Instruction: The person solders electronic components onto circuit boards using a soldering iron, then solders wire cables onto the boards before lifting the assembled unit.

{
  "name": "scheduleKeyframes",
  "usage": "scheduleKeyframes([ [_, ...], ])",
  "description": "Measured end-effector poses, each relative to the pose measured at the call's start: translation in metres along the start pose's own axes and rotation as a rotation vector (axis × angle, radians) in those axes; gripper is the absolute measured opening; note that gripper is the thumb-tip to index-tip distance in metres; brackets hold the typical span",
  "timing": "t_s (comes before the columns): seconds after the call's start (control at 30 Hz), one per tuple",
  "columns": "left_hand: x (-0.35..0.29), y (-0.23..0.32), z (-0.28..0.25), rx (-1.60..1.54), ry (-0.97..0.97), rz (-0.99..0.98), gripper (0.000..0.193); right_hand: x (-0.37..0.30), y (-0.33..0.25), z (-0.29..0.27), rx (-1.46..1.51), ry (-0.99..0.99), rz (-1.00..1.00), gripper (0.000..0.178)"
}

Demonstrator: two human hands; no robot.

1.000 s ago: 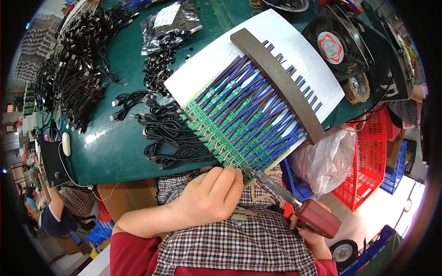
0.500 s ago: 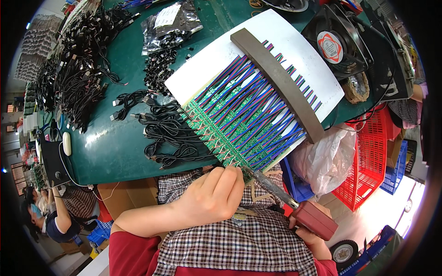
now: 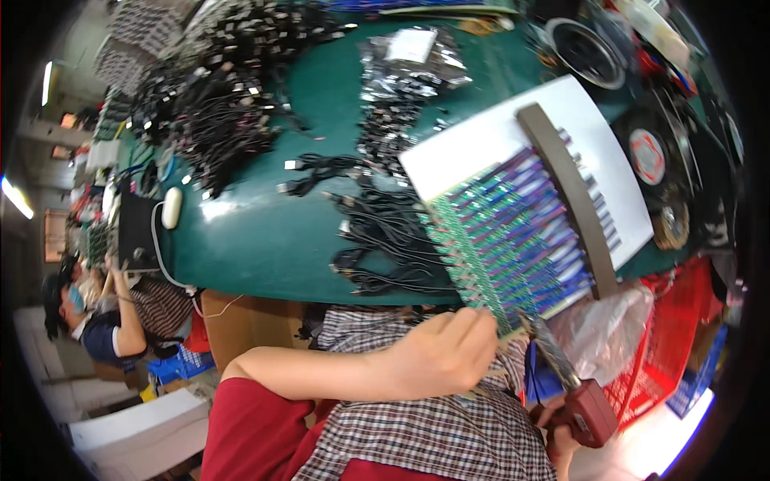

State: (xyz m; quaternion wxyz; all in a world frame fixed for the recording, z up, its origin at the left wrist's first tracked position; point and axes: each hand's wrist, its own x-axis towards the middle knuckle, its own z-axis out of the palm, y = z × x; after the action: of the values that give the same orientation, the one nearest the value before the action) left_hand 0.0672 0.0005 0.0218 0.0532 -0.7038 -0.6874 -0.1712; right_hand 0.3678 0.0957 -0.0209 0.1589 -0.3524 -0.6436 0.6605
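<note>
My left hand (image 3: 441, 353) is closed in a pinch at the near edge of a panel of green circuit boards (image 3: 469, 252). Whatever lies between its fingertips is hidden. My right hand (image 3: 557, 433) grips the dark-red handle of a soldering iron (image 3: 592, 413). The iron's metal barrel points up and left, its tip close to the panel's near corner. Striped blue, red and black wires (image 3: 529, 216) run across the boards. A brown bar (image 3: 573, 200) lies over them on a white board (image 3: 622, 188). Coiled black USB cables (image 3: 385, 232) lie along the panel's left side.
A large heap of black cables (image 3: 216, 104) covers the far left of the green table (image 3: 257, 248). A plastic bag (image 3: 413, 52) and small black connectors (image 3: 389, 132) lie behind. At right stand a fan (image 3: 650, 156) and a red basket (image 3: 682, 337). Another person (image 3: 104, 329) sits at left.
The whole view has swung, so table, panel and hands sit further right in the picture. My left hand stays at the panel's edge, and the iron remains in my right hand.
</note>
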Motion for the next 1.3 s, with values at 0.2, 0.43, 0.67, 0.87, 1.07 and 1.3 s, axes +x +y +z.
scheduleKeyframes([
  [0.2,-0.003,-0.078,-0.019,0.085,0.255,-0.335,0.022,0.010,-0.012,0.009,0.119,0.105,0.055,0.055],
  [0.43,-0.018,-0.170,-0.011,0.092,0.114,-0.516,0.015,0.011,-0.016,0.016,0.137,0.097,0.082,0.057],
  [0.67,-0.015,-0.180,-0.022,-0.225,0.110,-0.630,0.007,0.010,-0.019,0.019,0.156,0.106,0.104,0.059],
  [0.87,-0.021,-0.173,-0.038,-0.395,0.266,-0.690,0.009,0.010,-0.022,0.020,0.180,0.142,0.121,0.061],
  [1.07,-0.016,-0.112,-0.048,-0.099,0.297,-0.357,0.016,0.011,-0.029,0.023,0.218,0.168,0.148,0.064],
  [1.3,-0.009,-0.022,0.002,-0.190,0.225,0.041,0.030,0.010,-0.026,0.016,0.325,0.076,0.150,0.057],
])
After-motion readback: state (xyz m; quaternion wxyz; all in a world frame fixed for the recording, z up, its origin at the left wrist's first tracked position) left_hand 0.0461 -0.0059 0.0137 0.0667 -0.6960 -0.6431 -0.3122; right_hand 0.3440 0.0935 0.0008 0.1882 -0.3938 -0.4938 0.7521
